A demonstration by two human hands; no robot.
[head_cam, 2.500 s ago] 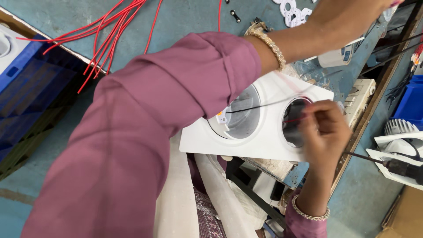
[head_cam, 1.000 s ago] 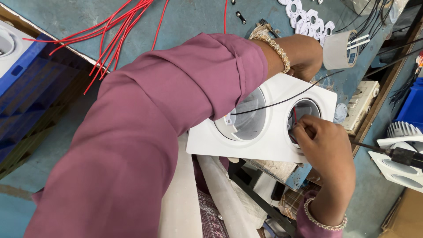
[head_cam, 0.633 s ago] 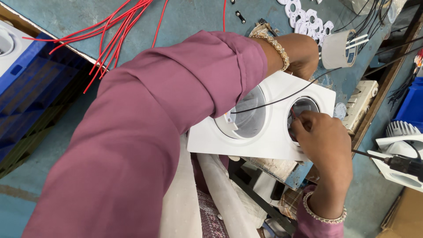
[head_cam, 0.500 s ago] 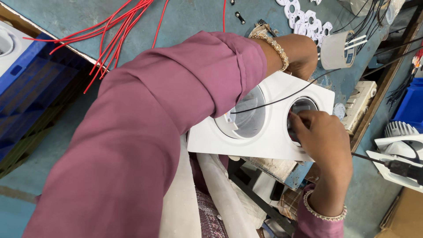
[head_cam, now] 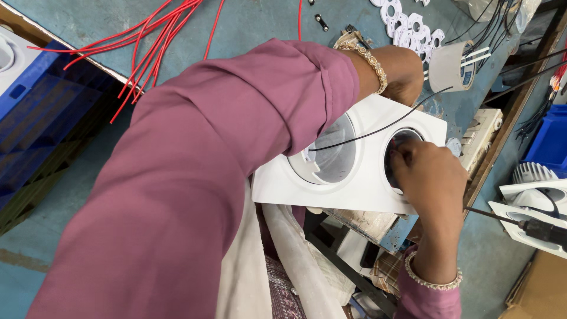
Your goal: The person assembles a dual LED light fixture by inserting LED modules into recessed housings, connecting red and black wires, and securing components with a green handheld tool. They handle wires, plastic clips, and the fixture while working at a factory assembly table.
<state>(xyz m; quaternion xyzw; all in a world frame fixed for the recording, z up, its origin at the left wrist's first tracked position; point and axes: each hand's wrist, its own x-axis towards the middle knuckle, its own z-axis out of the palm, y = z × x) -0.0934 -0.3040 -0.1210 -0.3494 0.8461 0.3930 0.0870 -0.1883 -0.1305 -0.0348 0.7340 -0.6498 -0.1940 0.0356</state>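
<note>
A white rectangular lamp housing [head_cam: 354,171] with two round openings is lying on the near edge of the blue-green worktop [head_cam: 254,23], its near long side hanging slightly past the edge. The left hand [head_cam: 407,74], reaching out of a mauve sleeve [head_cam: 195,177] with a gold bracelet [head_cam: 369,59] at the wrist, is resting at the far edge of the housing; its fingers are turning away from the camera, so I cannot tell whether they are curled around the housing or just pressing on it. The right hand [head_cam: 431,177], wearing a beaded bracelet [head_cam: 431,280], is sitting over the right-hand opening with its fingers bunched together and pinching at something inside the rim, though what they are gripping is hidden. A thin black wire [head_cam: 378,127] is running from the left opening across the housing and out past the left hand. Beyond the left hand, a small white cylindrical part [head_cam: 452,65] is standing on the worktop, with a cluster of white plastic rings [head_cam: 407,26] lying near it. A bundle of red wires [head_cam: 153,41] is spreading over the far left of the worktop. A blue crate [head_cam: 35,100] is sitting at the left edge, and another white fitting [head_cam: 531,204] is lying well apart to the right.
</note>
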